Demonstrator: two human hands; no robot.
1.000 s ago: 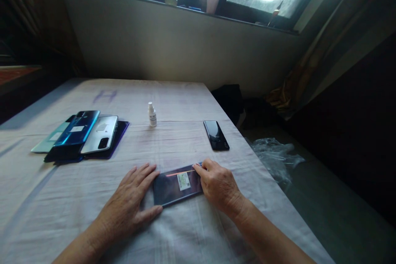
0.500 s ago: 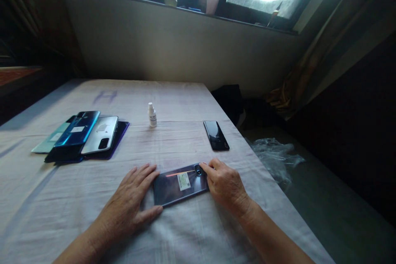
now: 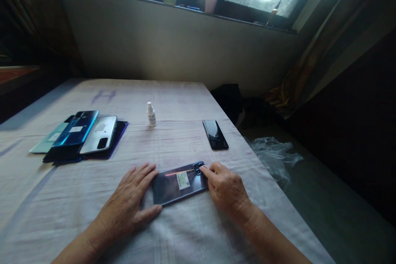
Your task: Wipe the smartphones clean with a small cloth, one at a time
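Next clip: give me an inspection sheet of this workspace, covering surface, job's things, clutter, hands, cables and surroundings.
Surface: table under a pale, creased cloth.
Job's things: dark phone lying back up, a small label on it.
Clutter: pile of phone backs at far left; small white bottle upright; black phone lying apart.
Hands: left hand flat, bracing the dark phone's left end; right hand with fingertips at its camera corner.
Cables: nothing seen.
Surroundings: window sill carrying a pink cup; curtain at right; clear plastic bag beside the table.
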